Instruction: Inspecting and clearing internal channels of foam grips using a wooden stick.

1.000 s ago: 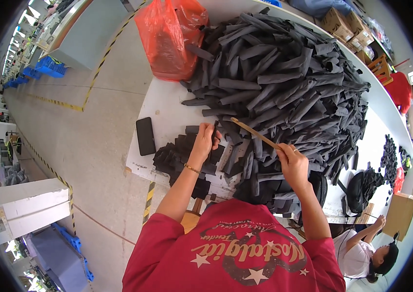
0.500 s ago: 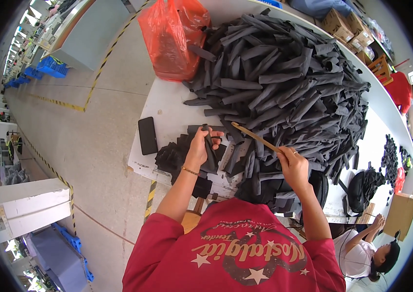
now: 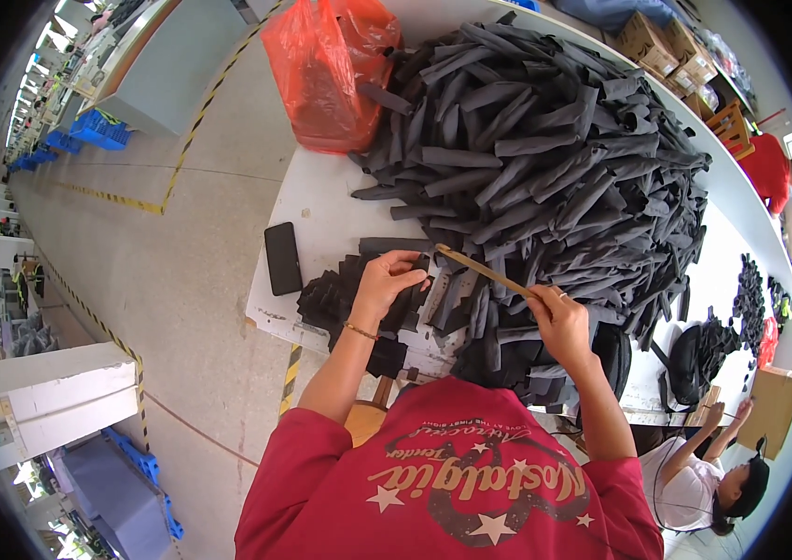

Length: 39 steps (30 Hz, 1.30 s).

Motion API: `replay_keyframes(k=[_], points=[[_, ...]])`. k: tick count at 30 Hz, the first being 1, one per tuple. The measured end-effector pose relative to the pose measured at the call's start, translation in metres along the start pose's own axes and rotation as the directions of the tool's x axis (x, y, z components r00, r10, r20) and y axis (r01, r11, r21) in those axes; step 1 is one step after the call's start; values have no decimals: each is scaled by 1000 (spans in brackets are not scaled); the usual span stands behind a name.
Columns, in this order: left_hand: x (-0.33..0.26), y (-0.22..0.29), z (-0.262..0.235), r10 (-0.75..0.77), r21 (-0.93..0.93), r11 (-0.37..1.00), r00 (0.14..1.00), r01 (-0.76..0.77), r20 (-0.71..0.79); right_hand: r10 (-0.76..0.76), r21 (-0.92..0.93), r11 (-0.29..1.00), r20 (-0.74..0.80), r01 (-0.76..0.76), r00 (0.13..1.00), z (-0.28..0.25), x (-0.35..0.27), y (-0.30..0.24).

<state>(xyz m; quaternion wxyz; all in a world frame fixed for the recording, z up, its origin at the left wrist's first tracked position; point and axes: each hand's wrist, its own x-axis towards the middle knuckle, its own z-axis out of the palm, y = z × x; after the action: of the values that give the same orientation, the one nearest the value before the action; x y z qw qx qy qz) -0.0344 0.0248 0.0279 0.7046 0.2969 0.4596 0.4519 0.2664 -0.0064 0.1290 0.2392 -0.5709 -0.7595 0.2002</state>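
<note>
At three o'clock from the left hand (image 3: 389,284) pinching dark fabric (image 3: 408,304), the right hand (image 3: 560,325) grips a stick (image 3: 487,271) endwise, apparently for reach.

The right grip (image 3: 561,324) hides the near end of the stick (image 3: 485,268). Some fingertips of the left grip (image 3: 389,283) are lost against dark cloth (image 3: 404,315); whether they pinch a piece cannot be told. The pile (image 3: 545,163) covers much of the counter (image 3: 326,203) and its own lower layers. The top edge cuts off the red bag (image 3: 321,89), its contents unclear through the plastic. The lower edge crops the shirt (image 3: 405,457). Clutter (image 3: 49,75) at far left is too small to tell.
</note>
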Motion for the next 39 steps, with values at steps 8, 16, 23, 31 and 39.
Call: replay_keyframes(k=[8, 16, 23, 31, 39], points=[[0, 3, 8, 33, 206, 978, 991, -5, -133, 99, 211, 971, 75, -112, 992, 2, 1, -4], [-14, 1, 57, 152, 574, 795, 980, -197, 126, 295, 302, 891, 182, -339, 938, 79, 12, -38], [-25, 3, 30, 6, 161, 986, 979, -40, 205, 275, 630, 617, 390, -472, 879, 91, 21, -25], [-18, 6, 24, 15, 459, 886, 992, -71, 124, 220, 497, 762, 405, -416, 887, 69, 17, -27], [-16, 27, -3, 10, 327, 944, 995, -42, 100, 28, 127, 991, 114, -43, 993, -11, 2, -4]])
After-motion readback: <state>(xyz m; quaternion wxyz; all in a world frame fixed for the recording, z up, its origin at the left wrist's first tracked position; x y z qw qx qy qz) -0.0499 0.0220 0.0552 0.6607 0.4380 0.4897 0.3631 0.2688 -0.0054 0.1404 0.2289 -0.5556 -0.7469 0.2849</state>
